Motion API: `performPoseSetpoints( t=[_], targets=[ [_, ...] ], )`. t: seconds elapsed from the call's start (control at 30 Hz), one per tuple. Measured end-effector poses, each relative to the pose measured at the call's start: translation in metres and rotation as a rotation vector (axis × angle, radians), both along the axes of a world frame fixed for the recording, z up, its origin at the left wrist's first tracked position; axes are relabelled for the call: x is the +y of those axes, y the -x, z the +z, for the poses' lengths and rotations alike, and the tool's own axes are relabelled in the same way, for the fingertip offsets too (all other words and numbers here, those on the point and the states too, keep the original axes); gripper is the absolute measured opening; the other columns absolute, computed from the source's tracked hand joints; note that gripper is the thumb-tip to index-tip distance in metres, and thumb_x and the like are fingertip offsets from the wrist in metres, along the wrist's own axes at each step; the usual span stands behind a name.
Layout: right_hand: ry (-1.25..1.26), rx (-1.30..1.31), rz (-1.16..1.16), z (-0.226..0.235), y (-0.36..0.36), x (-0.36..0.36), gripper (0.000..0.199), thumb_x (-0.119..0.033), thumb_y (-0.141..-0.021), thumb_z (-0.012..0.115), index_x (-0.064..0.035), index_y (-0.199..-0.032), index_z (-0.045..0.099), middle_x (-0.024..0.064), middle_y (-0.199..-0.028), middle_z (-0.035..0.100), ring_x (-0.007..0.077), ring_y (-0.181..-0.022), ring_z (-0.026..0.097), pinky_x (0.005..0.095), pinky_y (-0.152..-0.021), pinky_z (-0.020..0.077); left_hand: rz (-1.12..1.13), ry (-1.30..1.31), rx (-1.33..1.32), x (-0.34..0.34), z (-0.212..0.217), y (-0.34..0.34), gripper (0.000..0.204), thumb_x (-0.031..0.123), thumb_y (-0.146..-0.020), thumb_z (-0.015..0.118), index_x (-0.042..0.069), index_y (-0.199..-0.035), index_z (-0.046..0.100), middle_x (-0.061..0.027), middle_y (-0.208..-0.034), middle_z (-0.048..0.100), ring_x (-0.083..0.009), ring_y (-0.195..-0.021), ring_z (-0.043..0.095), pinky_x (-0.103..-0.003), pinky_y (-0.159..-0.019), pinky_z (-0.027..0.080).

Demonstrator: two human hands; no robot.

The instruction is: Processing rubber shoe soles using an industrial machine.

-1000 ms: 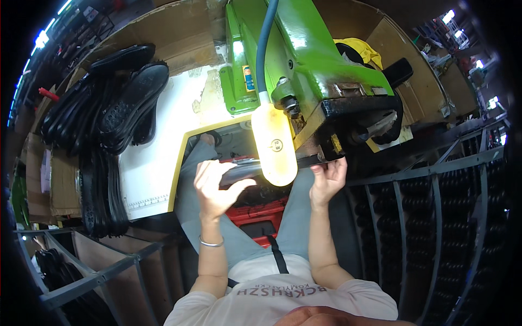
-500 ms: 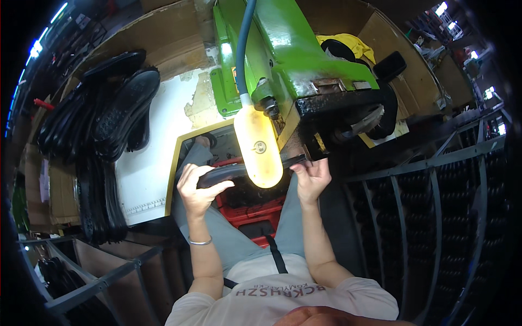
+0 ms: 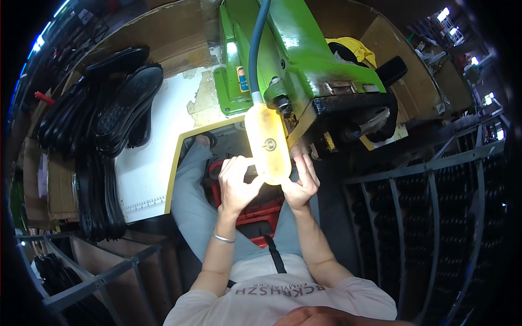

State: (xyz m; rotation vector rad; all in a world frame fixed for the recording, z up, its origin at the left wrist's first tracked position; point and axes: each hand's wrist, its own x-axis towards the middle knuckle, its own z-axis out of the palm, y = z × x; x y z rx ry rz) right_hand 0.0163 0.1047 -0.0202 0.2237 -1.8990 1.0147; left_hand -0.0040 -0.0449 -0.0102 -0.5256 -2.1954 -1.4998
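Note:
A black shoe sole (image 3: 250,170) is held edge-on between my two hands, below the head of a green machine (image 3: 310,65). A glowing yellow lamp (image 3: 267,148) on a blue-grey hose hangs in front and hides most of the sole. My left hand (image 3: 237,183) grips it just left of the lamp, thumb toward the lamp's lower end. On the other side, my right hand (image 3: 300,183) pinches around the sole close under the machine head, fingers pointing up. The far end of the sole and its contact with the machine cannot be made out.
More black soles (image 3: 128,103) lie heaped on the white worktable (image 3: 144,179) at the left, some hanging over its edge. Cardboard walls (image 3: 179,32) stand behind. A metal rack (image 3: 427,176) fills the right side, another rack (image 3: 92,285) the lower left. Something red (image 3: 255,217) shows between my legs.
My left hand has moved right, beside the lamp and closer to my right hand; the sole has gone mostly behind the lamp. My right hand has shifted slightly left, its fingers now raised.

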Motion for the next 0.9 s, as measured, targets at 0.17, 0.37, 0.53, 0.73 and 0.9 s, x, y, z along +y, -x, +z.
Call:
performPoseSetpoints(
  t=[0.17,0.37,0.53,0.73,0.9],
  targets=[
    [0.042,0.000,0.047,-0.008,0.002,0.004,0.055,0.003,-0.058,0.084,0.0086,-0.108,0.062,0.0202,-0.103,0.066,0.0307,-0.092,0.066,0.0374,-0.082,0.0532,-0.093,-0.286,-0.168,0.004,-0.052,0.005,0.020,0.000,-0.072,0.070,0.001,-0.090,0.064,-0.0076,-0.077,0.062,-0.0206,-0.073,0.061,-0.031,-0.070,0.048],
    [0.604,-0.291,0.264,-0.090,-0.003,0.017,0.063,-0.016,-0.073,0.082,0.0022,-0.127,0.055,0.0137,-0.121,0.058,0.0199,-0.110,0.056,0.0325,-0.095,0.0441,-0.185,-0.724,-0.366,0.038,-0.084,-0.014,0.036,-0.001,-0.078,0.073,-0.004,-0.110,0.058,-0.0082,-0.102,0.066,-0.0162,-0.093,0.063,-0.030,-0.087,0.049],
    [1.169,-0.509,0.341,-0.149,-0.015,0.049,0.068,-0.013,-0.080,0.076,-0.0044,-0.138,0.042,0.0111,-0.129,0.051,0.0203,-0.119,0.048,0.0329,-0.099,0.0412,-0.133,-0.881,-0.418,0.062,-0.095,-0.019,0.040,0.007,-0.073,0.082,0.002,-0.103,0.057,-0.0054,-0.098,0.065,-0.0142,-0.089,0.062,-0.028,-0.085,0.048],
    [1.213,-0.523,0.248,-0.125,-0.023,0.102,0.049,-0.004,-0.087,0.066,-0.0109,-0.131,0.046,0.0099,-0.126,0.049,0.0207,-0.113,0.052,0.0348,-0.088,0.0512,-0.130,-0.982,-0.428,0.076,-0.095,-0.017,0.038,0.004,-0.071,0.083,0.003,-0.098,0.057,-0.0044,-0.094,0.063,-0.0124,-0.087,0.061,-0.027,-0.082,0.049],
    [0.667,-0.258,-0.071,-0.041,-0.021,0.123,0.058,0.002,-0.076,0.076,-0.0024,-0.127,0.049,0.0083,-0.120,0.052,0.0165,-0.105,0.053,0.0280,-0.092,0.0463,-0.153,-0.724,-0.334,0.059,-0.067,-0.013,0.046,-0.007,-0.069,0.080,0.000,-0.106,0.053,-0.0073,-0.096,0.063,-0.0147,-0.086,0.062,-0.028,-0.079,0.053]
  ],
)
